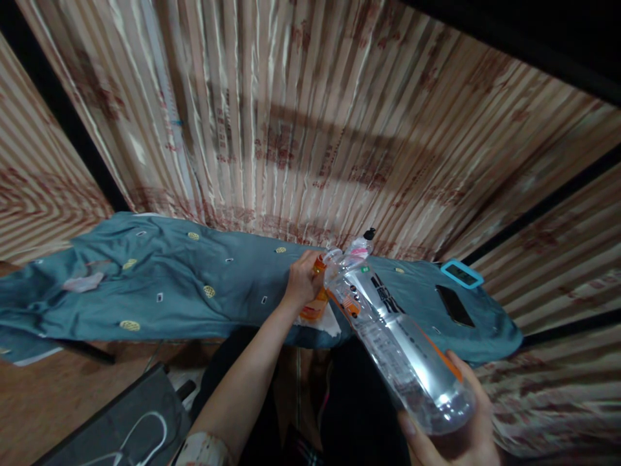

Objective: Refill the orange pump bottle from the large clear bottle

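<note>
My right hand [473,421] is wrapped round the lower end of a large clear plastic bottle [388,336] with a silver and orange label. The bottle lies tilted, its uncapped mouth up and to the left, and looks empty. My left hand [303,281] is closed on an orange bottle [315,305], which stands on a white tissue [330,323]. The mouth of the clear bottle is close to the orange bottle's top; I cannot tell whether they touch. Partly hidden behind the clear bottle is a smaller clear bottle [359,248] with a black cap.
A teal patterned cloth [184,285] covers the narrow table. A dark phone [455,305] and a blue-framed digital display [462,274] lie at the right. A crumpled tissue [83,283] is at the left. Below left, a white cable rests on a dark box [111,421]. Curtains [301,129] hang behind.
</note>
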